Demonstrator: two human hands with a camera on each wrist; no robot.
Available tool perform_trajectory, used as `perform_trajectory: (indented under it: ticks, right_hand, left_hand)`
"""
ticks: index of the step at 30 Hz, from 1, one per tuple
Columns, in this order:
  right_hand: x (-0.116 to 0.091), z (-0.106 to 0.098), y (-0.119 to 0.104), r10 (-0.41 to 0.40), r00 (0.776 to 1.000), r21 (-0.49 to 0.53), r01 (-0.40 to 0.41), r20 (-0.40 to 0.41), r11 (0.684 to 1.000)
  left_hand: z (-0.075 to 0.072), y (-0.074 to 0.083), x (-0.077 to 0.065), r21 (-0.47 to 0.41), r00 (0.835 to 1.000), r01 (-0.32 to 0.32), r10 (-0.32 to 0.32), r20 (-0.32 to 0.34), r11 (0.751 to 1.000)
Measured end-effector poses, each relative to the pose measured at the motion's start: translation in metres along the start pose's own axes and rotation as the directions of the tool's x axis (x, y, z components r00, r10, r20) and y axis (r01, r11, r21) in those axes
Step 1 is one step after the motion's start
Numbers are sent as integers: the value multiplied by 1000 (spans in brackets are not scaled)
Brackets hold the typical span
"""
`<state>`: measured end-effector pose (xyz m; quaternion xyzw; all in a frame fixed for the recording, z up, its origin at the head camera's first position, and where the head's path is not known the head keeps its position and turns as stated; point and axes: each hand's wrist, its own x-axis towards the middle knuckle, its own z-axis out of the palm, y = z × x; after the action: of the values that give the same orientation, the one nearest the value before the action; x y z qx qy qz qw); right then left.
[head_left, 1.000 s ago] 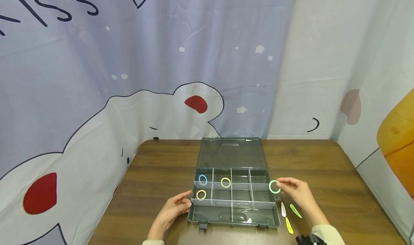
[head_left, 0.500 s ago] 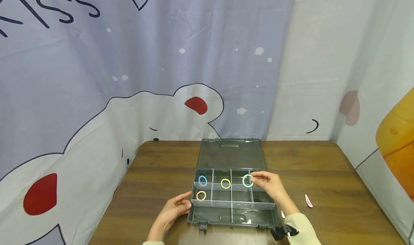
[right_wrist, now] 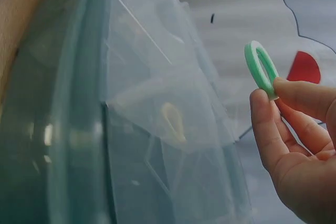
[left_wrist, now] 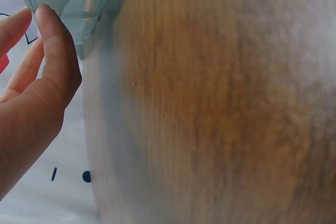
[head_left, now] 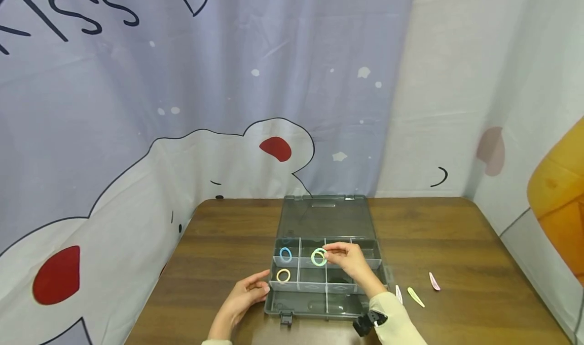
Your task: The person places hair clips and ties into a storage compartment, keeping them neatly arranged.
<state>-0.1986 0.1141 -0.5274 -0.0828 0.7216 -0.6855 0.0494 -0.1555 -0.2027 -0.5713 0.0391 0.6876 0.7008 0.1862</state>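
Thumb and finger nearly meeting, the right hand (head_left: 351, 265) is pinching a green ring (right_wrist: 252, 65) above the compartment box (head_left: 298, 300), while the left hand's (head_left: 244, 295) loosely bent fingers are touching the box's left edge. A blue ring (head_left: 281, 256) is lying in its back left corner, a cream ring (head_left: 279, 276) is lying nearer the front along the left edge, and hair clips (head_left: 415, 297) are lying beyond its right edge.

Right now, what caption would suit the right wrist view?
The right hand pinches a green ring near the translucent divided box.
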Motion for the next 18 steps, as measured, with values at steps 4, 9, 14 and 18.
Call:
perform_trajectory:
  ticks: [4, 9, 14, 18]
  right_hand:
    - [5, 9, 5, -3, 1000, 14, 3, 12, 1000]
    - [10, 16, 7, 3, 1000, 11, -3, 18, 1000]
    - [11, 21, 9, -3, 1000, -14, 3, 18, 1000]
    - [11, 25, 13, -9, 1000, -35, 10, 24, 999]
  left_hand:
    - [0, 1, 1, 1, 1000, 12, -12, -11, 1000]
    - [2, 2, 3, -19, 1000, 5, -5, -29, 1000]
    - [2, 2, 3, -22, 1000, 4, -5, -26, 1000]
    - [1, 0, 2, -11, 1000, 10, -11, -16, 1000]
